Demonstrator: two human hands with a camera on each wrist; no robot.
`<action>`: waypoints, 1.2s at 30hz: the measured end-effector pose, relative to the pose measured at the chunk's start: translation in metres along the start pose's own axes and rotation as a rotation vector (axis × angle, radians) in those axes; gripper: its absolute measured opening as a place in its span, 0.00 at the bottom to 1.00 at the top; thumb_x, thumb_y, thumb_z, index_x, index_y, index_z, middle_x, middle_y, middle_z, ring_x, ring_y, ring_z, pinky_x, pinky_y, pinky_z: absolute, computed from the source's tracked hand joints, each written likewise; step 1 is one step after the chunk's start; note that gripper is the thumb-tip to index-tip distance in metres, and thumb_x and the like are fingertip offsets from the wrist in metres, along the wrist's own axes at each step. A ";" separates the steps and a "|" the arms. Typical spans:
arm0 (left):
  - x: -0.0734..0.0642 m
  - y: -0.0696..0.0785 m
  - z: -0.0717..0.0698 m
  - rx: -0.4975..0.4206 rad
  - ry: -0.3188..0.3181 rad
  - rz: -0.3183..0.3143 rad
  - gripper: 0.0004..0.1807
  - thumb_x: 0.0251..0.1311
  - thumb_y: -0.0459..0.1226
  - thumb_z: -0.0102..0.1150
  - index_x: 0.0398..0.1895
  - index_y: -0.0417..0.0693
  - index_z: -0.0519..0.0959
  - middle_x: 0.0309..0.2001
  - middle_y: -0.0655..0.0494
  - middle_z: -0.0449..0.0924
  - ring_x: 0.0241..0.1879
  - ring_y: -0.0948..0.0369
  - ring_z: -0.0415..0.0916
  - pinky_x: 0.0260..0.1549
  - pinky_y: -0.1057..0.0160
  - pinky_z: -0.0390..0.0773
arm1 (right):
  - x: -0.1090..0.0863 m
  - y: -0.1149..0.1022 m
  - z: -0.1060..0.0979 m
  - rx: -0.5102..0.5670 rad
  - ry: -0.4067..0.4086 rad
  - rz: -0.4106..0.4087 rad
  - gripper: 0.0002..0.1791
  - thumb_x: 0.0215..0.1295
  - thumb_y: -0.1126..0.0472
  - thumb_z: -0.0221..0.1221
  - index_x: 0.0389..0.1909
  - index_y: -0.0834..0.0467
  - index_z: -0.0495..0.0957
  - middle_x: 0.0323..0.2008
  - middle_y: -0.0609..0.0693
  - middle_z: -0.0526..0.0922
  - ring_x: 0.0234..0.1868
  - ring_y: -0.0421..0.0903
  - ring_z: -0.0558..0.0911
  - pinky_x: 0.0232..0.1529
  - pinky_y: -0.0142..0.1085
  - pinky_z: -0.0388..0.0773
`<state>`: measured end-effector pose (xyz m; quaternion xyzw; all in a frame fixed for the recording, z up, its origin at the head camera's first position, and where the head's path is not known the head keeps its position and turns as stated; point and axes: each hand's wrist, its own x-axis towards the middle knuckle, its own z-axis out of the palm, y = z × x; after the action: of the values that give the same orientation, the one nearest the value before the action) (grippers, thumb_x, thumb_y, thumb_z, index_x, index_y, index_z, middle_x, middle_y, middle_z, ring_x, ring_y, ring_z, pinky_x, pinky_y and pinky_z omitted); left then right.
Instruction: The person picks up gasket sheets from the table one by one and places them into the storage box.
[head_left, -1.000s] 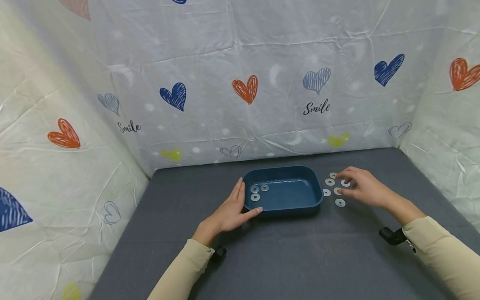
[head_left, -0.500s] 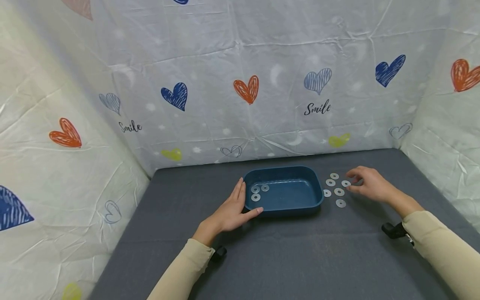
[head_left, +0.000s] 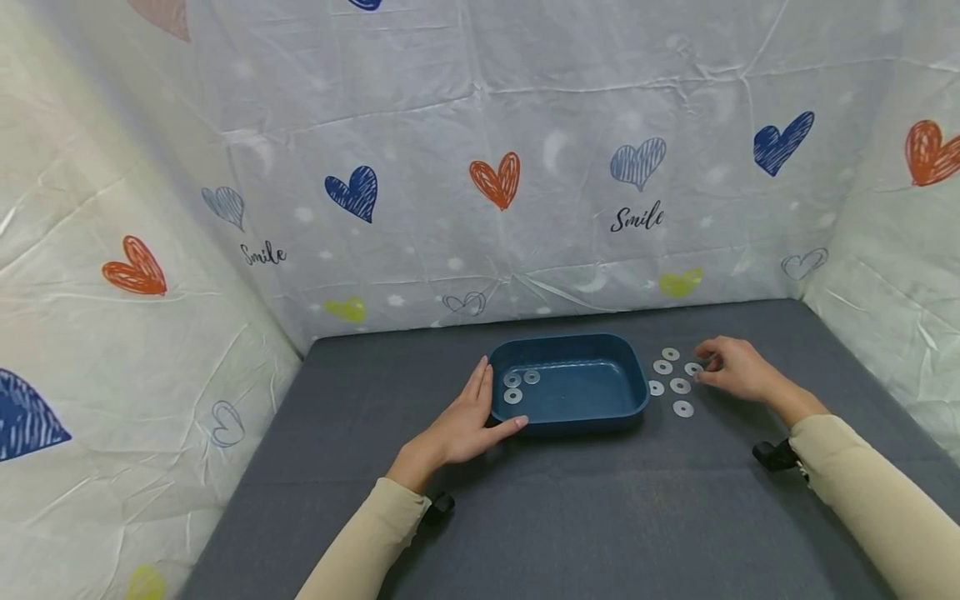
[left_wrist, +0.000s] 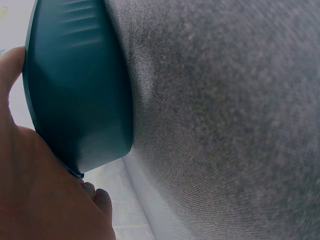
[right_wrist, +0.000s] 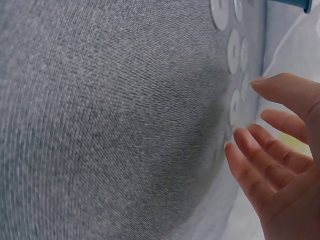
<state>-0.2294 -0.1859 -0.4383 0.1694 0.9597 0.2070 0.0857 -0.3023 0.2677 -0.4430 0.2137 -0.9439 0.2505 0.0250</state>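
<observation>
Presumably picking, my half-open, empty right hand [head_left: 737,367] should next pinch the flat washer [head_left: 688,368], centre-right. My straight-fingered left hand [head_left: 461,425] touches the tray [head_left: 577,392].

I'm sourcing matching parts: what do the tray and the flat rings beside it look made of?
Tray: probably moulded plastic, satin dark blue, judging by its smooth wall, rounded corners and soft sheen.
Flat rings: possibly metal washers with a dull finish, being thin and pale grey; plastic is also possible.
</observation>
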 end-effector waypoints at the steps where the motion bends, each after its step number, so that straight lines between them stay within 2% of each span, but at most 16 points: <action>1: 0.000 0.000 0.000 0.000 -0.001 0.001 0.63 0.63 0.75 0.42 0.83 0.45 0.31 0.82 0.57 0.18 0.82 0.55 0.31 0.76 0.46 0.51 | 0.001 0.001 0.001 0.003 0.002 0.007 0.21 0.61 0.66 0.69 0.50 0.76 0.80 0.44 0.69 0.83 0.38 0.57 0.83 0.39 0.50 0.81; 8: 0.000 0.000 0.001 0.001 0.001 0.004 0.62 0.64 0.75 0.42 0.83 0.45 0.31 0.82 0.56 0.18 0.82 0.56 0.31 0.76 0.46 0.51 | 0.007 0.003 0.007 0.004 -0.008 0.068 0.20 0.61 0.65 0.69 0.48 0.76 0.80 0.40 0.66 0.84 0.34 0.51 0.82 0.36 0.47 0.79; 12: -0.001 0.001 0.000 -0.002 0.000 0.002 0.62 0.64 0.75 0.42 0.83 0.45 0.31 0.82 0.56 0.19 0.82 0.56 0.31 0.76 0.47 0.51 | 0.010 0.005 0.009 0.005 -0.007 0.082 0.19 0.61 0.64 0.69 0.46 0.76 0.80 0.38 0.65 0.84 0.34 0.54 0.82 0.36 0.48 0.79; 20: -0.001 0.000 0.000 0.001 -0.004 -0.002 0.62 0.64 0.75 0.42 0.82 0.45 0.30 0.82 0.56 0.18 0.82 0.56 0.30 0.76 0.46 0.51 | 0.016 0.008 0.010 0.000 0.001 0.113 0.18 0.60 0.62 0.69 0.42 0.74 0.82 0.36 0.65 0.85 0.38 0.59 0.83 0.43 0.55 0.78; 29: -0.001 -0.001 0.001 -0.004 0.002 0.000 0.62 0.64 0.75 0.42 0.82 0.45 0.30 0.82 0.57 0.18 0.82 0.56 0.31 0.76 0.46 0.51 | 0.020 0.008 0.010 0.041 -0.033 0.170 0.14 0.63 0.61 0.68 0.37 0.71 0.82 0.27 0.54 0.84 0.27 0.46 0.80 0.32 0.42 0.78; 36: -0.001 -0.001 0.001 0.004 0.004 0.002 0.62 0.64 0.75 0.42 0.82 0.45 0.30 0.83 0.54 0.19 0.82 0.55 0.30 0.76 0.46 0.51 | 0.020 0.009 0.011 0.037 -0.020 0.170 0.12 0.61 0.62 0.69 0.32 0.68 0.80 0.25 0.53 0.81 0.26 0.46 0.77 0.30 0.39 0.74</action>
<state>-0.2281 -0.1865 -0.4397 0.1702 0.9601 0.2058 0.0833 -0.3233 0.2616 -0.4532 0.1356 -0.9541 0.2668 -0.0098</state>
